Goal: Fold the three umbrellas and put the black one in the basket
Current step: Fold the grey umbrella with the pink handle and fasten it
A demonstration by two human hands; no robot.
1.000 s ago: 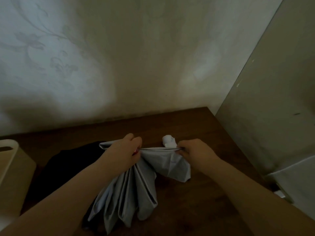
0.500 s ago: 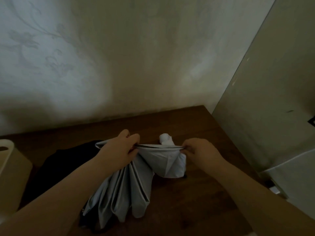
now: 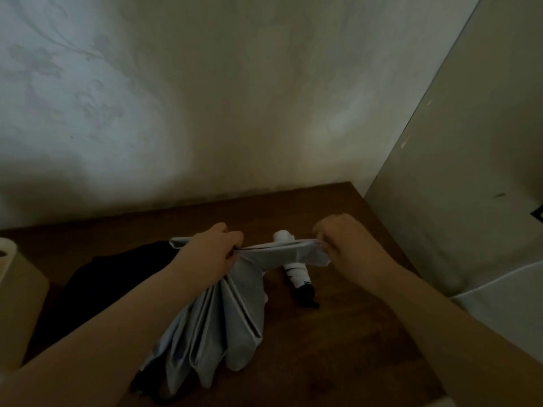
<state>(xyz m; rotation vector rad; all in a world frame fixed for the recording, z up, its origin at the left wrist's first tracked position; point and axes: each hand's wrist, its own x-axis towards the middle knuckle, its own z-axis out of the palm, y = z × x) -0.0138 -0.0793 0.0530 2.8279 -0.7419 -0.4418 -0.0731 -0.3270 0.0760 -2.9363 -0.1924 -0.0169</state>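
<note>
Since half a second ago, the right hand has pulled the fabric flap farther right and up, uncovering the white ribbed handle that the flap hid before; the left hand has kept its place.

From the head camera, two umbrellas can be counted on the brown wooden table: one pale grey umbrella being worked on, and one black umbrella lying left of it, partly under the left forearm (a third cannot be made out for certain). One cream basket stands at the left edge, just beside the black umbrella, which lies on the table, outside it.

Two hands are in view. The left one is curled around the gathered pleats of the grey canopy, knuckles up, the folds fanning down toward the camera. The right one pinches the end of one stretched panel between fingertips and thumb, its wrist angled in from the lower right. Between the hands the panel edge runs taut and nearly level.
</note>
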